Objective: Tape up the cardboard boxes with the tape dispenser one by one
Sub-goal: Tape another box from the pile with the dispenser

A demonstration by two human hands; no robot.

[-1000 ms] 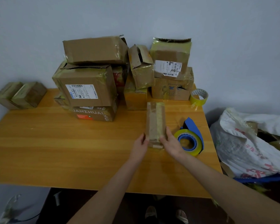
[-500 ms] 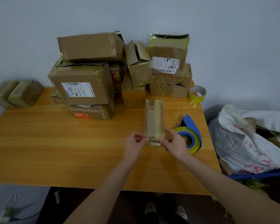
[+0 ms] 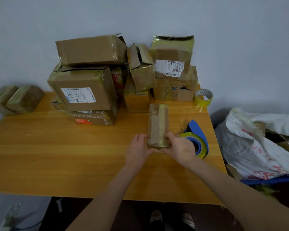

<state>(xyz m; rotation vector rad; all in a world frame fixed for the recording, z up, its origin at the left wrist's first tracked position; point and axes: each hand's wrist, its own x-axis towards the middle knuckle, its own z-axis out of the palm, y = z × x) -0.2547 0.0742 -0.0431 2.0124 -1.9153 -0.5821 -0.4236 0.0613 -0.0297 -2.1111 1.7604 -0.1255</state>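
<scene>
Clasping a slim brown taped cardboard box [image 3: 158, 124] at its near end with left grip [image 3: 137, 148] and right grip [image 3: 179, 149] curled round it. Lying lengthwise on the orange worktop [image 3: 57, 155] (beside a blue tape dispenser [image 3: 198, 130]).

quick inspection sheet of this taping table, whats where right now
surface: wooden table, pushed against the wall.
job's things: small box, already partly taped, lying lengthwise away from the person; tape dispenser, blue with a yellow roll, just right of it; stacked cardboard boxes along the wall, some with loose flaps.
clutter: spare tape roll at the far right corner; two little boxes at the far left.
hands: left hand and right hand both hold the small box's near end.
cables: thin dark line on the floor, bottom left, perhaps a cable.
surroundings: plain wall; white bag right of the table.
</scene>
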